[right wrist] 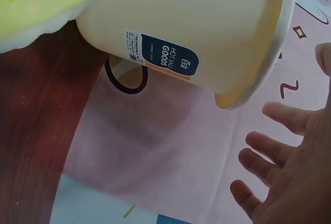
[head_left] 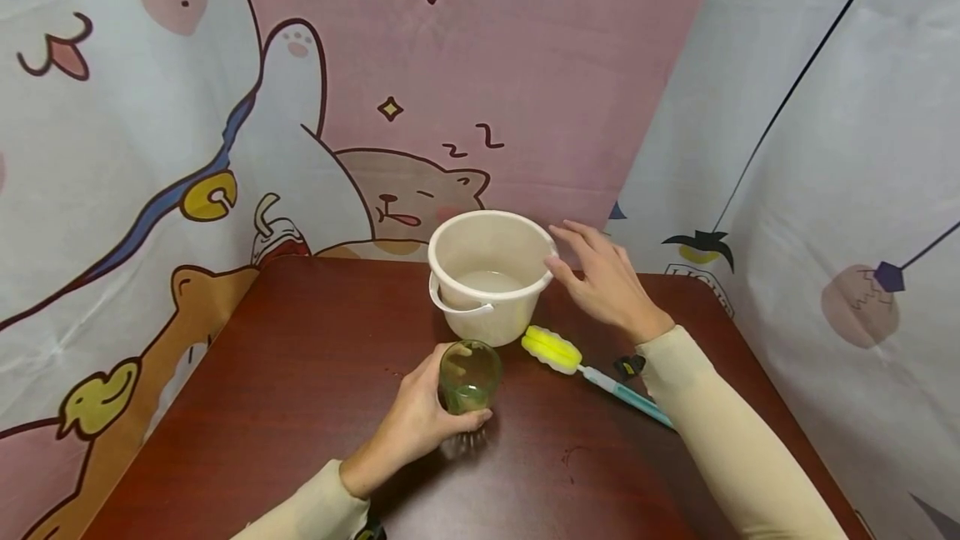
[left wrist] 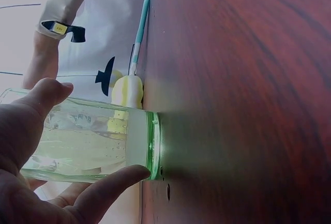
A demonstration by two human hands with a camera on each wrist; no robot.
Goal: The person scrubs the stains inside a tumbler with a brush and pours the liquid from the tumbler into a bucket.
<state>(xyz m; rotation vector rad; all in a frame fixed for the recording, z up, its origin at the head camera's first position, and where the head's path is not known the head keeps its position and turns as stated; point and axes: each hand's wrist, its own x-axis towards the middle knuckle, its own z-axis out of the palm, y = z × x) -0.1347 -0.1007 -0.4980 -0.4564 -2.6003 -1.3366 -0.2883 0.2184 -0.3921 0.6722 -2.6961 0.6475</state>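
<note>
My left hand (head_left: 420,407) grips a green-tinted clear glass (head_left: 470,373), thumb on one side and fingers on the other. Water drops cling to the glass wall in the left wrist view, and its base is at or just above the table; contact cannot be told. A cream bucket (head_left: 491,319) stands behind the glass, with some liquid low inside and its handle hanging at the front left. Beside the bucket's right rim is my right hand (head_left: 603,282), its fingers spread and nothing held. In the right wrist view those fingers (right wrist: 279,115) are apart from the rim.
A bottle brush with a yellow sponge head (head_left: 552,348) and a teal handle (head_left: 641,402) lies on the dark red wooden table (head_left: 300,407), right of the bucket. Cartoon-printed cloth (head_left: 525,65) hangs behind and along the sides. Small wet marks dot the tabletop.
</note>
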